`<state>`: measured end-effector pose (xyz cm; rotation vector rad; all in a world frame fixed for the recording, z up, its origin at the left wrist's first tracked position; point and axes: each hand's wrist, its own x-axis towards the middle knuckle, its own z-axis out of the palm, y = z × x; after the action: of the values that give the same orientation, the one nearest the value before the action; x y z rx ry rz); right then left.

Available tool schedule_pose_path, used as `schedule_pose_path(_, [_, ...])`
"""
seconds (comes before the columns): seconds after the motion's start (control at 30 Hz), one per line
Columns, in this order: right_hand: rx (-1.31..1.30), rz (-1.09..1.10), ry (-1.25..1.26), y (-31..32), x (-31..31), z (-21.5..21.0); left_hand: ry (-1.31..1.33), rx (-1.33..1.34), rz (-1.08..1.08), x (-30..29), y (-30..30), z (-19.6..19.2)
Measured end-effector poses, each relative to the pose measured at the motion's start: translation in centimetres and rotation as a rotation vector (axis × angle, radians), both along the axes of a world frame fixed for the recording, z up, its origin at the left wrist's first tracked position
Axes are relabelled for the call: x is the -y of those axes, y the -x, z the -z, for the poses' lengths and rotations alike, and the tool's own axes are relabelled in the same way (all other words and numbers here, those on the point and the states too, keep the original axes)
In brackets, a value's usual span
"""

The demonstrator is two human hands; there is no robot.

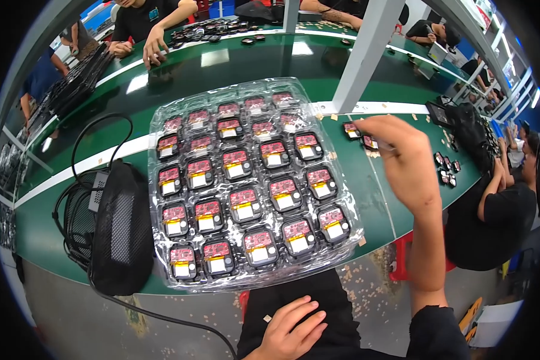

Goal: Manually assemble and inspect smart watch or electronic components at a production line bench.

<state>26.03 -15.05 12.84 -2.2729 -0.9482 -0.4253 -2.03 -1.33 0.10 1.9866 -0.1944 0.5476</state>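
A clear plastic blister tray [255, 282] lies in front of me with rows of small black square cases, each showing a red circuit board, a yellow strip and a white label. One such case [246, 204] sits near the tray's middle. My right hand [402, 159] reaches past the tray's right side, fingers bent and blurred over two loose cases, a farther one [351, 130] and a nearer one [371, 143]. Whether it grips either of them is unclear. On my dark-clad lap my left hand [291, 330] rests with fingers stretched out, holding nothing.
The tray lies on a green worktable [372, 198]. A black mesh bag [123, 228] with a cable stands left of it. A grey metal post [360, 60] rises beyond. More loose cases [447, 168] lie to the right. Co-workers sit across and at the right.
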Motion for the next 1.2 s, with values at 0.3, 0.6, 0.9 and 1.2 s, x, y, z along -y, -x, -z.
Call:
schedule_pose_path(0.3, [-0.136, 0.533, 0.114, -3.1, 11.3, 8.3, 0.083, -0.017, -0.002, -0.1, -0.4, 0.8])
schedule_pose_path(0.6, [-0.226, 0.557, 0.005, -2.9, 12.9, 8.9, 0.105, -0.096, -0.025, 0.0, -0.7, 0.9])
schedule_pose_path(0.9, [-0.171, -0.254, -0.358, 10.7, 6.1, 6.2, 1.058, -0.458, 0.312, -0.6, 0.4, 2.2])
schedule_pose_path(1.2, [-0.539, -0.476, -0.107, 15.6, 3.2, 10.2, 1.364, -0.624, 0.434, -1.3, -1.1, 3.2])
